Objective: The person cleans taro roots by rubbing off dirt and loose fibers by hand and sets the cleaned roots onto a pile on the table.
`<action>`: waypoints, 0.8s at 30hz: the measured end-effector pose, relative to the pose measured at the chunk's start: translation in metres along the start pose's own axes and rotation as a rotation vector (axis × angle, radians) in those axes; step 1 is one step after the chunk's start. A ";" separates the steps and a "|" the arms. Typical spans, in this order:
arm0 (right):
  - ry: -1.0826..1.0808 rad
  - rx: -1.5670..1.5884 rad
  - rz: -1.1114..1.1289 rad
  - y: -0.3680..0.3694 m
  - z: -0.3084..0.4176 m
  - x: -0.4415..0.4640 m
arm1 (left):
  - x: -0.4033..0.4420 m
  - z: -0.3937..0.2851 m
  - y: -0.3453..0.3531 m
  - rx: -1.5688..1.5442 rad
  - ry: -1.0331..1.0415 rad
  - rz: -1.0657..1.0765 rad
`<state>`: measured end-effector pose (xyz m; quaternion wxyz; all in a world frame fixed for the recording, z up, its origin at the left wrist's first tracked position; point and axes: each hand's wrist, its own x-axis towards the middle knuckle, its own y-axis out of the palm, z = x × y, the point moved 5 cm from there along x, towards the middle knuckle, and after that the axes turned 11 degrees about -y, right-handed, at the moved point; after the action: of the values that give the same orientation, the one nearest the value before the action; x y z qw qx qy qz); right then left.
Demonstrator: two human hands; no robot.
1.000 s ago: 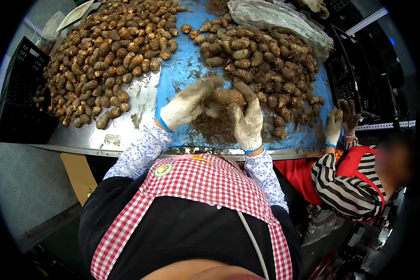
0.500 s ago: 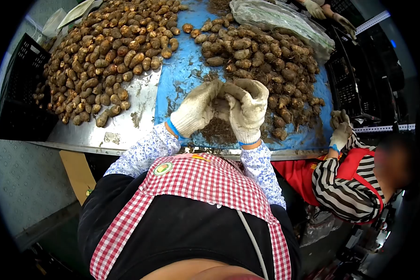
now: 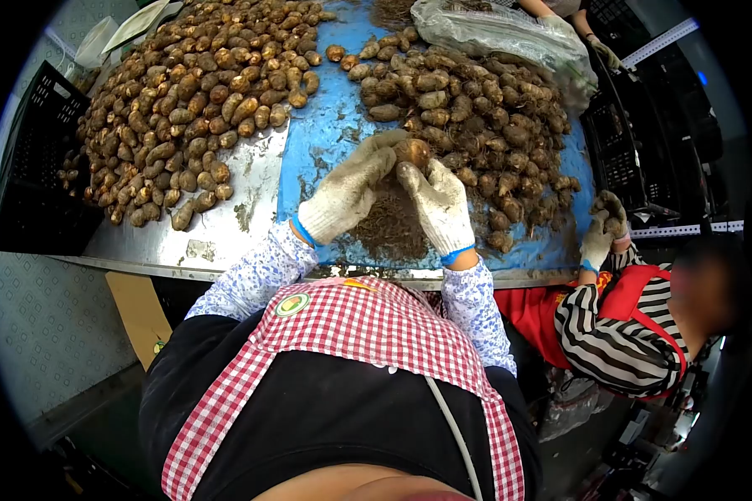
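Both my hands wear soiled white knit gloves with blue cuffs. A brown taro corm (image 3: 413,152) sits between them, over the near part of the table. From the left, my left hand (image 3: 348,185) closes its fingers on the corm. Thumb and fingers of my right hand (image 3: 437,203) grip it from the right side. Under my hands lies a heap of loose root fibres and dirt (image 3: 390,227). Just beyond is a pile of hairy, muddy taro (image 3: 476,108).
Cleaner taro form a large pile (image 3: 184,108) at left, beside a black crate (image 3: 38,167). Blue sheeting (image 3: 309,159) covers part of the metal table (image 3: 163,242). A plastic bag (image 3: 510,42) lies at the back. A co-worker's gloved hands (image 3: 602,234) are at right; another person's arms show behind.
My hands have turned and my right hand has opened out from its curled pose, so the corm now shows between my fingers. The co-worker's hands at right have shifted slightly.
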<state>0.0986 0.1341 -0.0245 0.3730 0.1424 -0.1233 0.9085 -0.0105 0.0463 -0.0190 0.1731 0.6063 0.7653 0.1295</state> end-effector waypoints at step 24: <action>-0.006 -0.639 0.262 0.010 0.006 0.005 | 0.020 0.038 -0.025 -0.960 -0.185 0.111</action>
<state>0.0889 0.1284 -0.0187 0.2787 0.0039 -0.4201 0.8636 -0.0210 0.0598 -0.0654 0.4932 0.5069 0.5669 0.4223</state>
